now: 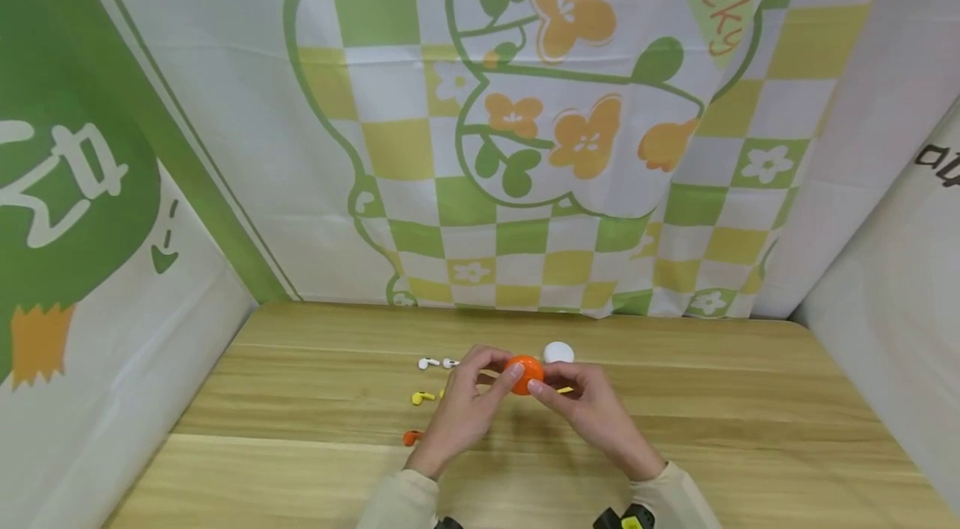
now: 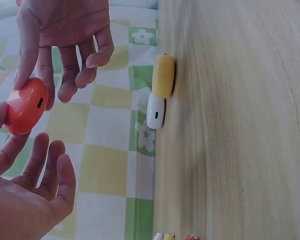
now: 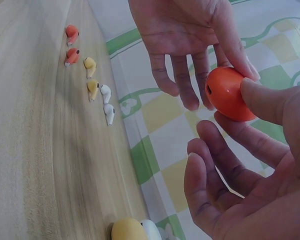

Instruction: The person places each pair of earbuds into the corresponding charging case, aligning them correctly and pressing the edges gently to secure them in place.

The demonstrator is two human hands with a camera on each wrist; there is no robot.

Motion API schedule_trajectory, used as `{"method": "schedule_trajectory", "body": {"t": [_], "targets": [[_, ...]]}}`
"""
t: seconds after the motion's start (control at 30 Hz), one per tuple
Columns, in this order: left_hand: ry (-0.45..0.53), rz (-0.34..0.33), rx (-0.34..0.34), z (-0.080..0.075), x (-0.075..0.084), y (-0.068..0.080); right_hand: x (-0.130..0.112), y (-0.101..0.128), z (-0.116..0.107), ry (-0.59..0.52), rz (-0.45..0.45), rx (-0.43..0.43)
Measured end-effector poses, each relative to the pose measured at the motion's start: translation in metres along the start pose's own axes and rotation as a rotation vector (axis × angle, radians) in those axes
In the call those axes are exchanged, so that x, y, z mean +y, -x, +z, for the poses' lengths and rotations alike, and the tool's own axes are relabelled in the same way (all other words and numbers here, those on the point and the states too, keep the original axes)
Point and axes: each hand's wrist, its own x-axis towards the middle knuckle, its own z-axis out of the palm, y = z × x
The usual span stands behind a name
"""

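Both hands hold a glossy orange earbud charging case (image 1: 525,376) in front of the body, raised over the table. My left hand (image 1: 467,406) pinches one side between thumb and forefinger. The right hand (image 1: 588,406) pinches the opposite side the same way. A dark port slot shows on the case in the left wrist view, and its lid looks closed. The other fingers of each hand are spread, loosely bent, below the case. Past the right hand lie a white case (image 2: 155,111) and a yellow case (image 2: 163,76), the yellow one largely hidden by that hand in the head view.
Left of the hands, loose earbuds lie in pairs on the wooden table (image 1: 300,396): white earbuds (image 3: 109,114), yellow earbuds (image 3: 93,90) and orange-red earbuds (image 3: 72,57). A checked, flower-printed cloth (image 1: 465,237) hangs along the table's back edge.
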Motion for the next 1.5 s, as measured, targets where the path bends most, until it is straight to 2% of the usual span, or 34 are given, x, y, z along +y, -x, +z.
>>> {"method": "schedule_trajectory", "body": {"t": [0.4,0.77,1.07,1.27,1.5], "targets": [[-0.011,0.008,0.036,0.0034,0.005,0.0016,0.0012,0.001,-0.0032,-0.007,-0.062,0.034],[-0.064,0.01,0.06,0.0033,0.0052,0.0001,0.0033,0.0,-0.0011,0.009,-0.127,0.047],[-0.055,-0.061,0.077,0.0014,0.0044,-0.0003,0.0038,-0.0009,0.0019,0.012,-0.164,0.041],[-0.054,-0.096,0.092,0.0001,0.0043,-0.0007,0.002,-0.0001,0.0031,0.042,-0.159,0.03],[-0.044,-0.107,0.095,0.0002,0.0046,0.0001,0.0005,0.0011,0.0031,0.087,-0.139,0.009]]}}
